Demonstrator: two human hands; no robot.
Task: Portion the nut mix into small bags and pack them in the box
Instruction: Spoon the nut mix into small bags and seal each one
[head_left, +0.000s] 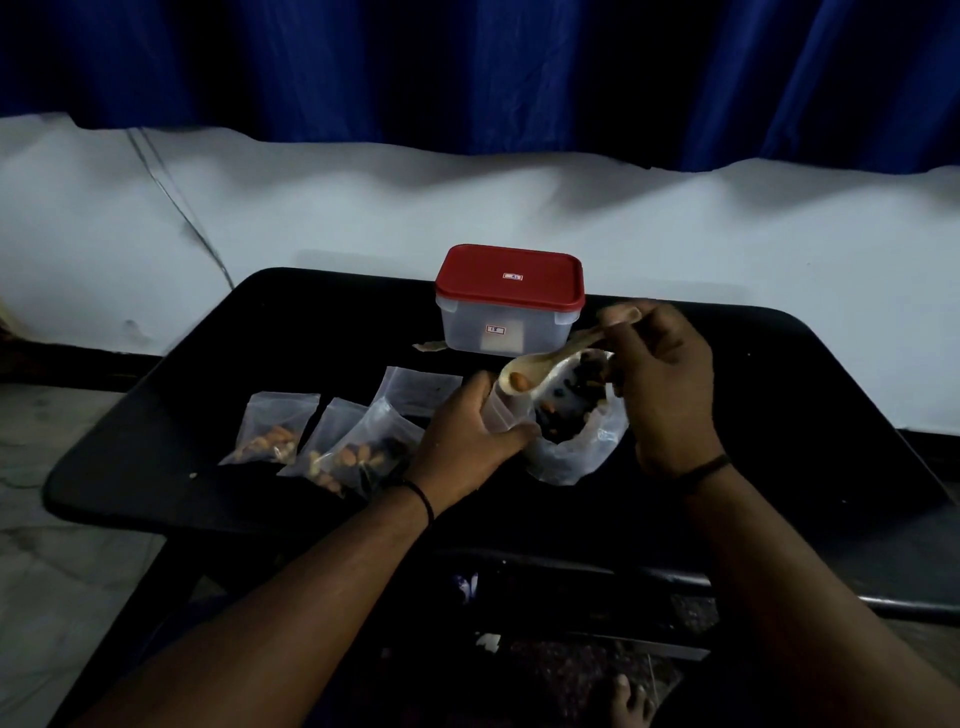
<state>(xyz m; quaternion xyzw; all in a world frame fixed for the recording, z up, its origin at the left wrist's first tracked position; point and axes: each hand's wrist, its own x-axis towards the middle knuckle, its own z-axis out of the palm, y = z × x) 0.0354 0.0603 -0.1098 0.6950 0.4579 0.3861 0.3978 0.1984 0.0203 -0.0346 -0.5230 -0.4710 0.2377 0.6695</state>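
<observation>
The light is dim, so much of the black table (182, 467) in the lower half of the frame melts into shadow, and what lies under its near edge is too dark to make out. My left hand (467, 436), at the centre of the frame, is curled round a small clear bag (501, 410) held upright, covering most of its lower part; I cannot tell how full it is. My right hand (660, 384), just right of centre, pinches the handle of a pale spoon (540, 364), whose bowl carries one brown nut and sits right at the small bag's mouth. Between my two hands stands the big bag of nut mix (571, 426), its rim rolled open, dark and orange pieces showing inside. Left of my left hand lie filled bags (270, 434) (358, 452) with nuts in their lower ends, and an empty-looking flat bag (415, 389) behind them. Above my hands, near the table's far edge, stands the box (506, 327), clear-walled with a red lid (511, 278) closed on it; its contents are unclear.
</observation>
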